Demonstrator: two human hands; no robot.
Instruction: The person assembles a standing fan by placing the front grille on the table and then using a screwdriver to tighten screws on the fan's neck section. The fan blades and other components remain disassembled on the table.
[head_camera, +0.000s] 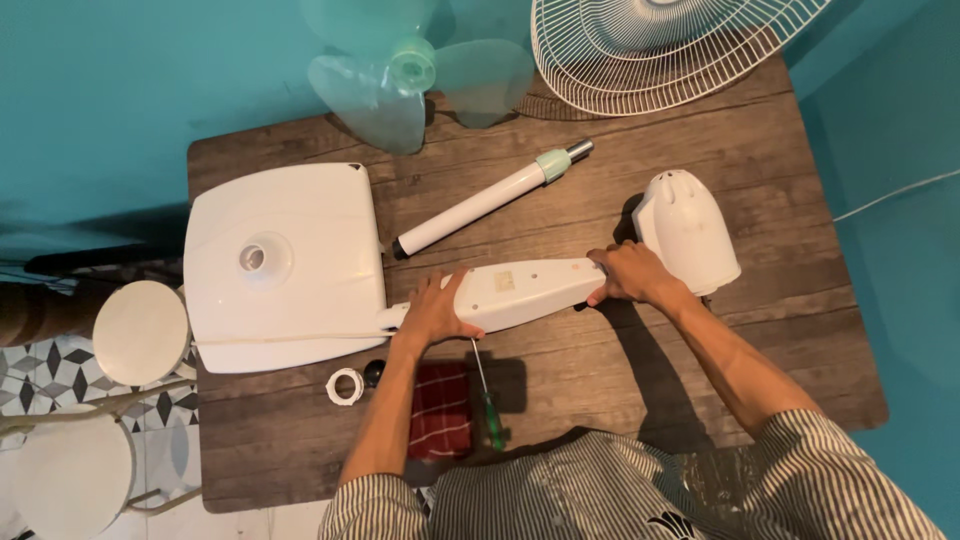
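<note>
left hand (437, 312) and right hand (628, 274) each grip an end of the white fan neck housing (520, 291) mid-table (600, 380). fan's in pieces: base (285, 265) at 9 o'clock, pole (480, 200), blade (415, 75) and grille (650, 50) around 12, screwdriver (487, 400) at 6.

Packages: none in view.
Labels: none can be told.
Signs: none in view.
Screens: none on the table.

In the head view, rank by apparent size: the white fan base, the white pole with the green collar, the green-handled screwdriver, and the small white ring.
1. White fan base, largest by far.
2. White pole.
3. Green-handled screwdriver, shorter and much thinner than the pole.
4. Small white ring, smallest.
</note>
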